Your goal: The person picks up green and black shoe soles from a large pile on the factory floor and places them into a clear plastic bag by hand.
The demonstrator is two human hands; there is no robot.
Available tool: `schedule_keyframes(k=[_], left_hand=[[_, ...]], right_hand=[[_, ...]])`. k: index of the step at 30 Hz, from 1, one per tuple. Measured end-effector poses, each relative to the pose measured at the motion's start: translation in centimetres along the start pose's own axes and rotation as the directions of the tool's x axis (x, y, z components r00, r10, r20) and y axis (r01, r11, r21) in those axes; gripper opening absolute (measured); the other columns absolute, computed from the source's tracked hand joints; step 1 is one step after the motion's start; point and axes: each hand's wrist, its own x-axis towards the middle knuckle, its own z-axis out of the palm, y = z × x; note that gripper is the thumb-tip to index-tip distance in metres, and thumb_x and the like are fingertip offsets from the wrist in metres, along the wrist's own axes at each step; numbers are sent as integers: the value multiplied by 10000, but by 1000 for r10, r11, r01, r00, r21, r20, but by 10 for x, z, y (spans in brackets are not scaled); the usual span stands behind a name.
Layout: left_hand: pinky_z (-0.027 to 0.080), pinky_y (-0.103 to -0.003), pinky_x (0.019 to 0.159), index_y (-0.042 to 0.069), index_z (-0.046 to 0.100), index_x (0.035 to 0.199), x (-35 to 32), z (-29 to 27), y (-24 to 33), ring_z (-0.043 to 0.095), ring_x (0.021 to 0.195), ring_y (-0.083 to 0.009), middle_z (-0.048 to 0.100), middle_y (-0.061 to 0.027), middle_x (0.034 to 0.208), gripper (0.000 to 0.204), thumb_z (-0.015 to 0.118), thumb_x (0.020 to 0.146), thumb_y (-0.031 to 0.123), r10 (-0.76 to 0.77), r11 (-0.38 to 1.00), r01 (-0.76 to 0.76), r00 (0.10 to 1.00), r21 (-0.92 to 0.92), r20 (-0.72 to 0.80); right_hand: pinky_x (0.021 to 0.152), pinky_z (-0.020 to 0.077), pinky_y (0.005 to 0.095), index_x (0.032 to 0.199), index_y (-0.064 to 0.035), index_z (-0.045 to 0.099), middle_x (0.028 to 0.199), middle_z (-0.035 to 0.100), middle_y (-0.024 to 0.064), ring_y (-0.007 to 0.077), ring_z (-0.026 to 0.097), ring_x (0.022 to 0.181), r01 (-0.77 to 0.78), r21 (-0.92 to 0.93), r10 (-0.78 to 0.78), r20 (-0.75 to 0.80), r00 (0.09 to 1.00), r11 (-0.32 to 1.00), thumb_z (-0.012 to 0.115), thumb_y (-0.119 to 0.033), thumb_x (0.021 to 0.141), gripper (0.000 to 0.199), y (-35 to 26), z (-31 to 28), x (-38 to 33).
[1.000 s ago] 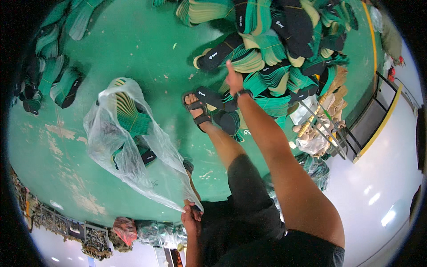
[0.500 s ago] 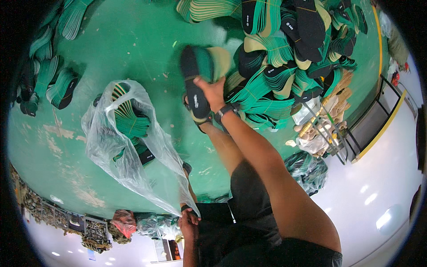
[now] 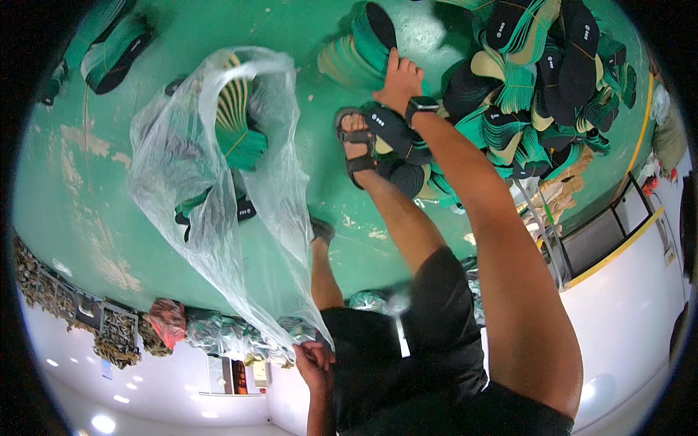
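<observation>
My left hand (image 3: 314, 357) is closed on the gathered edge of a large clear plastic bag (image 3: 280, 218), low in the view near my shorts. The bag's mouth hangs open; inside are fanned, banded green-and-beige insoles (image 3: 243, 145), and a black insole end (image 3: 246, 209) shows lower down. My right hand (image 3: 400, 86) is stretched out at the upper middle, its fingers at the near end of a bundle of insoles (image 3: 356, 54). That bundle fans out in green and beige with a black insole on its right side, slightly blurred. The fingers' grip underneath is partly hidden.
A big heap of black, green and beige insoles (image 3: 523, 94) spreads over the green floor at the upper right. More bundles (image 3: 113, 54) lie at the upper left. My sandalled foot (image 3: 356, 145) stands beside the heap. A metal frame (image 3: 542, 232) and yellow-edged railing (image 3: 611, 251) are at right.
My right hand has moved up and right with the insole bundle, which has turned so its black side faces right. The left hand keeps holding the bag. The whole view has shifted.
</observation>
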Motion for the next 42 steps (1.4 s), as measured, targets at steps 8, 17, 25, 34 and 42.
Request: schedule_keyframes(k=[8,17,25,34,42], left_hand=[[323,-241,446,64,353,1341,-22,-30,-11,260,390,-86,247,34,451,612,222,965,528,123,963,-137,989,-232,-77],[359,-261,479,0,440,1247,-24,-80,-10,298,406,-101,297,19,457,619,238,968,515,284,886,-198,947,-420,153],[363,-248,494,-37,566,958,-6,-165,-47,373,466,-83,374,22,529,336,497,940,292,313,945,-295,940,-141,134],[388,-277,535,-30,514,1070,10,-156,15,336,478,-97,333,10,520,422,359,985,354,564,804,-478,802,-353,198],[325,-241,479,-16,547,1033,29,-156,-17,296,459,-54,311,39,533,270,470,958,232,410,912,-396,854,-110,322]], right_hand=[[901,377,479,1360,25,237,1110,465,259,421,448,1038,-93,391,20,187,982,916,751,-341,577,1006,-86,-170,-120],[866,402,456,1220,63,447,991,562,273,404,513,997,344,502,-592,502,631,793,706,-405,555,854,-263,-259,-263],[630,483,456,1134,75,474,803,607,249,394,594,685,602,474,-659,-60,750,642,713,-554,524,907,-479,-227,-208],[856,436,425,1072,-13,560,1058,583,174,351,534,1011,460,806,-457,-273,846,371,595,-211,801,338,-373,-243,-273],[711,488,401,1013,61,566,846,638,220,374,608,846,-509,472,303,446,842,720,600,-445,802,549,-32,-125,-393]])
